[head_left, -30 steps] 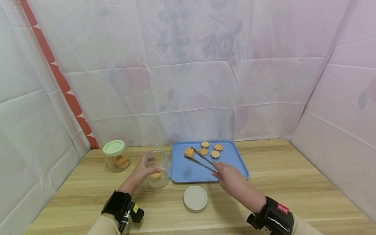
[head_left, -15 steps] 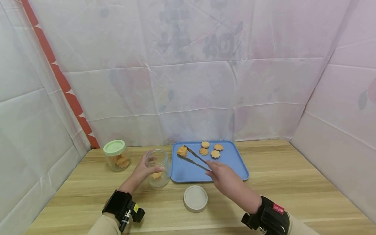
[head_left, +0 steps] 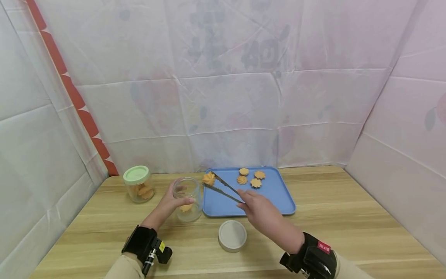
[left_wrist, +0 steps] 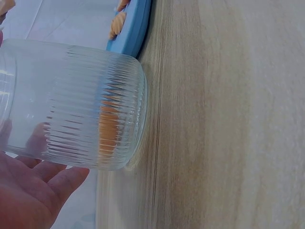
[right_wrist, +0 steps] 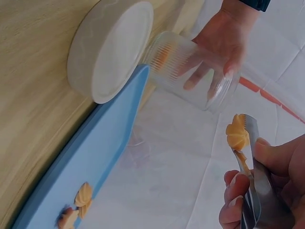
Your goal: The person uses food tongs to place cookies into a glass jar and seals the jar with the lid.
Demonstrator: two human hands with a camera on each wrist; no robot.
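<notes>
A person's right hand (head_left: 256,207) squeezes metal tongs (head_left: 223,187) around a piped orange cookie (head_left: 209,178), held in the air just beside the mouth of an open ribbed glass jar (head_left: 187,198). The left hand (head_left: 169,201) wraps the jar, which holds what looks like one cookie. The biscuit is likely light and crumbly, best nipped gently by its edges.

Wooden table (head_left: 331,209): blue tray (head_left: 275,197), two jars, white lid (head_left: 232,235).
</notes>
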